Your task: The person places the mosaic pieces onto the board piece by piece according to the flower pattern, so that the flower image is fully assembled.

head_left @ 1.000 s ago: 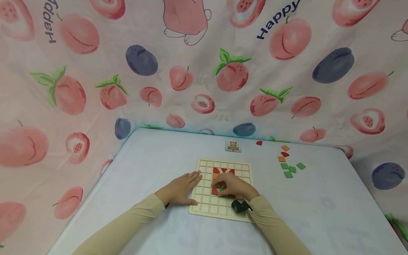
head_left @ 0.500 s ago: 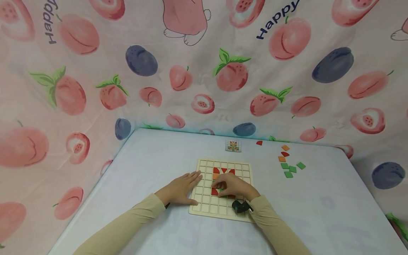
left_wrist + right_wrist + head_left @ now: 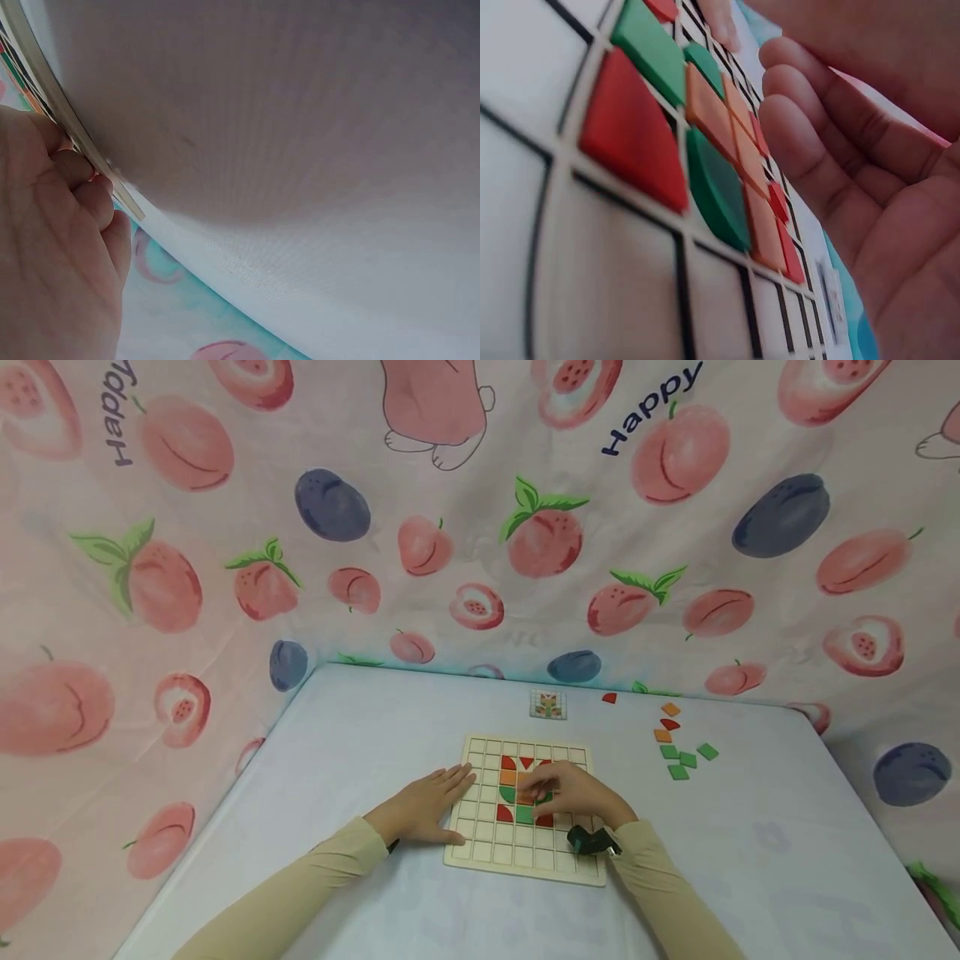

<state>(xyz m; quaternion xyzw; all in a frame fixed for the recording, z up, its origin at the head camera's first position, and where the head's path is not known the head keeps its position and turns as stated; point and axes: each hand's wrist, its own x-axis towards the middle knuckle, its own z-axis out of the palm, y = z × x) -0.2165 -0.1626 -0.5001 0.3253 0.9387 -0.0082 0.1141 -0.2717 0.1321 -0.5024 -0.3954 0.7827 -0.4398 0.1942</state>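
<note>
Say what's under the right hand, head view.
Grid board, plus a red tile and a rounded green tile, both partly covered by the hand. Anything fully covered can't be seen there.

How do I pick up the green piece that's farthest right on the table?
Pinch two opposite edges of that green piece, coming from above with your right grip, the nearer one. It's a four-sided tile lying flat, so its edges are probably easiest to hold. It sits apart from the other green pieces, leaving room around it.

Red, orange and green tiles (image 3: 711, 112)
</note>
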